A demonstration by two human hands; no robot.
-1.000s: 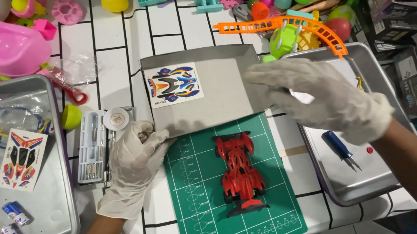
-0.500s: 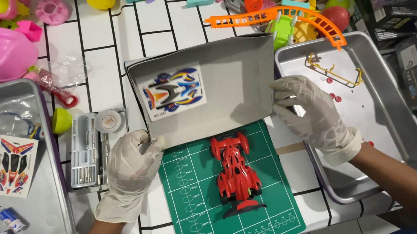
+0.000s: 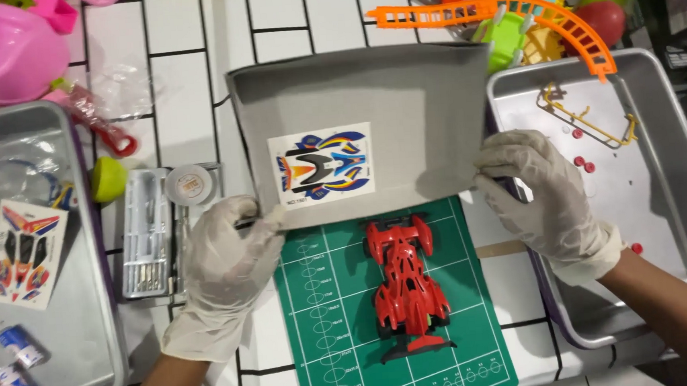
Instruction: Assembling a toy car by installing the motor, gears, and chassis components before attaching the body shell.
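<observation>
Gloved left hand [image 3: 224,266], right hand [image 3: 545,195] grip flat grey sheet [image 3: 402,108].

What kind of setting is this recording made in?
Probably a hobby or toy-model assembly bench: a red model car sits on a green cutting mat, gloved hands hold a grey sheet carrying a decal sticker, and metal trays hold small parts.

Bright, even light falls from overhead. Soft, short shadows sit under the grey sheet [image 3: 371,126]. Mild glare sheens the right metal tray [image 3: 666,195]. Focus is sharp at centre, with the toys at the top edge slightly soft.
</observation>
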